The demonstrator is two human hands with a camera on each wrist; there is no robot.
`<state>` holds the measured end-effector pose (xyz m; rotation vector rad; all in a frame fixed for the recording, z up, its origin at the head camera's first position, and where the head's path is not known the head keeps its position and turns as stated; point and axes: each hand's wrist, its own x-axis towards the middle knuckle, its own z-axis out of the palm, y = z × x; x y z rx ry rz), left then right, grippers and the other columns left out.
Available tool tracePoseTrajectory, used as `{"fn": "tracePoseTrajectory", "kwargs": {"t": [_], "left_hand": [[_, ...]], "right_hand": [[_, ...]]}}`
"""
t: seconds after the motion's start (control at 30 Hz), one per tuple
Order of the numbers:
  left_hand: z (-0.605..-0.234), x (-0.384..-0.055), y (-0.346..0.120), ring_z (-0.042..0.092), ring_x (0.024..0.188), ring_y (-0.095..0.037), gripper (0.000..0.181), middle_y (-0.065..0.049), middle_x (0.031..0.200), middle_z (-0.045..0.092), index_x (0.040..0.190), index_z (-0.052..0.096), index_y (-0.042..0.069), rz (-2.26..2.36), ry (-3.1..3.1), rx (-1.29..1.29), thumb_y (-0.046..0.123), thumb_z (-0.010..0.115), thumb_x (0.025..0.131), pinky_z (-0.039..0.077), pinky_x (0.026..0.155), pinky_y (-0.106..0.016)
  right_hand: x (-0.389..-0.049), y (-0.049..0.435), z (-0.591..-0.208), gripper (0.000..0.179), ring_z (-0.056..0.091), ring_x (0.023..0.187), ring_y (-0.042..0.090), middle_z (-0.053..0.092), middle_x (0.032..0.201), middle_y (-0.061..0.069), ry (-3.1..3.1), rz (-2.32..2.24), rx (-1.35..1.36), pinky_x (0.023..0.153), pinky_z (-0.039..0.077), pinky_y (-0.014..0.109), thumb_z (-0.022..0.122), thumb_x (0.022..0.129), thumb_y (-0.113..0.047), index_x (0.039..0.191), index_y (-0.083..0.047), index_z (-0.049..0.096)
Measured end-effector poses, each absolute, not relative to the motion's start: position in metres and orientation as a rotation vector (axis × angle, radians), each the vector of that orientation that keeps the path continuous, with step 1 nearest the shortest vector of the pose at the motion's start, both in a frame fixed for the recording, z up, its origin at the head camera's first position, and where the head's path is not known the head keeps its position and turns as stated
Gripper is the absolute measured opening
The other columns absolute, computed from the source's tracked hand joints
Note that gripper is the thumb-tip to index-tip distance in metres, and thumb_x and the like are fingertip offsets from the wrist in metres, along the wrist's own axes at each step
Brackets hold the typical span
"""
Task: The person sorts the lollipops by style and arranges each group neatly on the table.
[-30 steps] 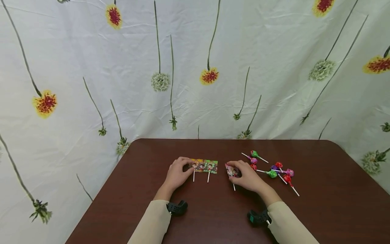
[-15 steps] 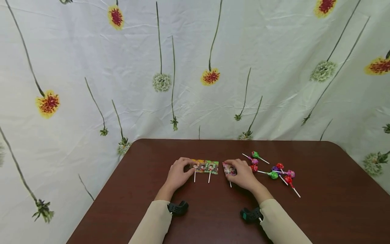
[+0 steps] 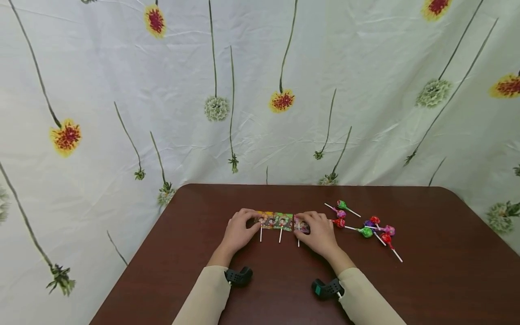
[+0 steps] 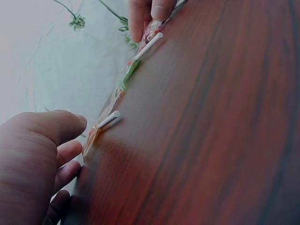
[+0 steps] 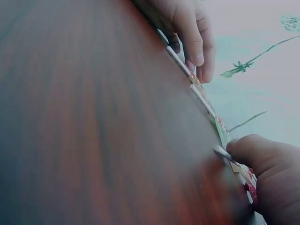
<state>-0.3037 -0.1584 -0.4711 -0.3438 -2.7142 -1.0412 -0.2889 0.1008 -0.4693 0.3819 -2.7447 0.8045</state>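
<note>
Three flat-wrapped lollipops lie in a row on the brown table (image 3: 280, 289), their white sticks toward me. At the left end, my left hand (image 3: 237, 232) holds the orange-wrapped lollipop (image 3: 266, 219) between thumb and fingers. A green-wrapped lollipop (image 3: 283, 221) sits in the middle, with neither hand on it. On the right, my right hand (image 3: 322, 234) grips the pink-wrapped lollipop (image 3: 301, 225) by its top and bottom edges, partly covering it. Its left edge is right at the green wrapper. The right wrist view shows the right thumb (image 5: 251, 147) beside a white stick (image 5: 222, 151).
Several round lollipops lie loosely right of the right hand, among them a green one (image 3: 366, 232), a red one (image 3: 386, 239) and a pink one (image 3: 389, 230). Behind the table's far edge hangs a white flowered cloth (image 3: 252, 135). Each wrist wears a black band (image 3: 239, 276).
My right hand has slid the pink-wrapped lollipop leftward, closing the gap to the green one and straightening its stick. My left hand has stayed at the orange-wrapped lollipop.
</note>
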Motion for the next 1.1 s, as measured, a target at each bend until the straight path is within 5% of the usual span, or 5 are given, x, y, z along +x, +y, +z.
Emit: {"fn": "tracePoseTrajectory", "kwargs": {"t": [0.23, 0.47, 1.1], "left_hand": [[-0.472, -0.3028, -0.1586, 0.055, 0.122, -0.03, 0.023, -0.004, 0.126, 0.063, 0.115, 0.073, 0.018, -1.044, -2.714, -0.334, 0.027, 0.07, 0.094, 0.036, 0.108, -0.058], [-0.4717, -0.3027, -0.158, 0.056, 0.121, -0.029, 0.025, -0.004, 0.127, 0.063, 0.116, 0.072, 0.017, -1.049, -2.715, -0.336, 0.027, 0.07, 0.094, 0.037, 0.108, -0.057], [-0.4714, -0.3043, -0.1582, 0.055, 0.124, -0.029, 0.025, -0.004, 0.127, 0.063, 0.118, 0.071, 0.019, -1.07, -2.715, -0.323, 0.027, 0.07, 0.094, 0.035, 0.111, -0.057]], "right_hand": [[-0.287, 0.1014, -0.4714, 0.05, 0.05, 0.122, 0.036, 0.062, 0.135, 0.009, -2.742, 0.816, 0.386, 0.098, 0.037, 0.059, 0.075, 0.087, -0.04, 0.132, -0.019, 0.065], [-0.2856, 0.1036, -0.4696, 0.046, 0.05, 0.124, 0.038, 0.061, 0.135, 0.013, -2.713, 0.909, 0.334, 0.105, 0.036, 0.061, 0.072, 0.089, -0.03, 0.132, -0.015, 0.064], [-0.283, 0.1107, -0.4626, 0.043, 0.048, 0.122, 0.039, 0.06, 0.136, 0.016, -2.636, 1.113, 0.302, 0.102, 0.039, 0.058, 0.069, 0.091, -0.017, 0.133, -0.01, 0.063]]}}
